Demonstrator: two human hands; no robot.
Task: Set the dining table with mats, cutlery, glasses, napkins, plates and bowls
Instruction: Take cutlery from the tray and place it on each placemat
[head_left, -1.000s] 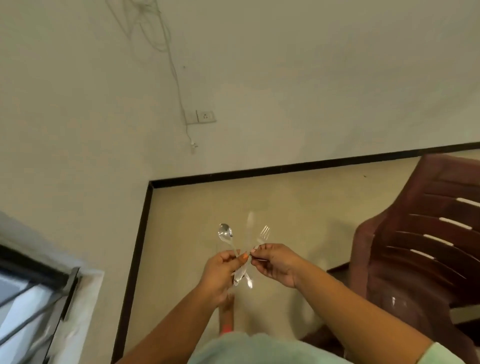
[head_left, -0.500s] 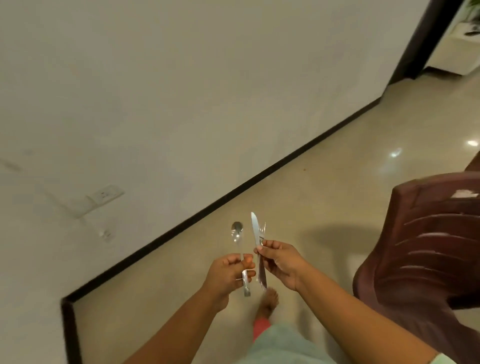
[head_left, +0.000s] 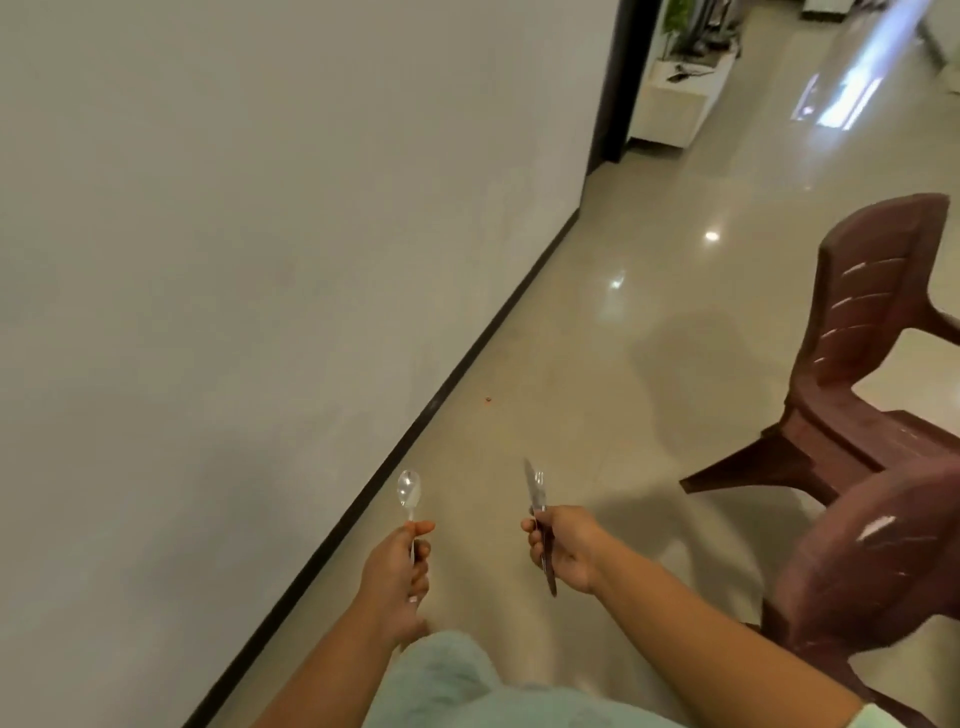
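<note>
At the far left we see a plain pale wall (head_left: 234, 260), edged along its foot by a dark skirting strip (head_left: 415, 421) that runs diagonally down past our left forearm. Just right of that strip, our left hand (head_left: 397, 569) has its fingers curled round the handle of a clear plastic spoon (head_left: 409, 491), thumb on top; the bowl of the spoon stands up above the grip, tipped slightly away from us. Beyond and between both grips lies glossy beige floor tile (head_left: 597, 364), with a tiny red speck (head_left: 488, 399) well above the hands.

To the right of the spoon grip, apart from it, our right hand (head_left: 569, 551) is closed around a knife (head_left: 537, 512) and a fork (head_left: 540, 480) held together. The knife blade and the fork tines rise above the fist, the tines just behind the blade; the dark handle end sticks out below the fingers.

Right of this grip stand two maroon plastic chairs: the nearer chair (head_left: 872, 561) close by our right forearm, the farther chair (head_left: 857, 353) higher up and beyond it. A pale green garment (head_left: 441, 680) shows below both hands.
</note>
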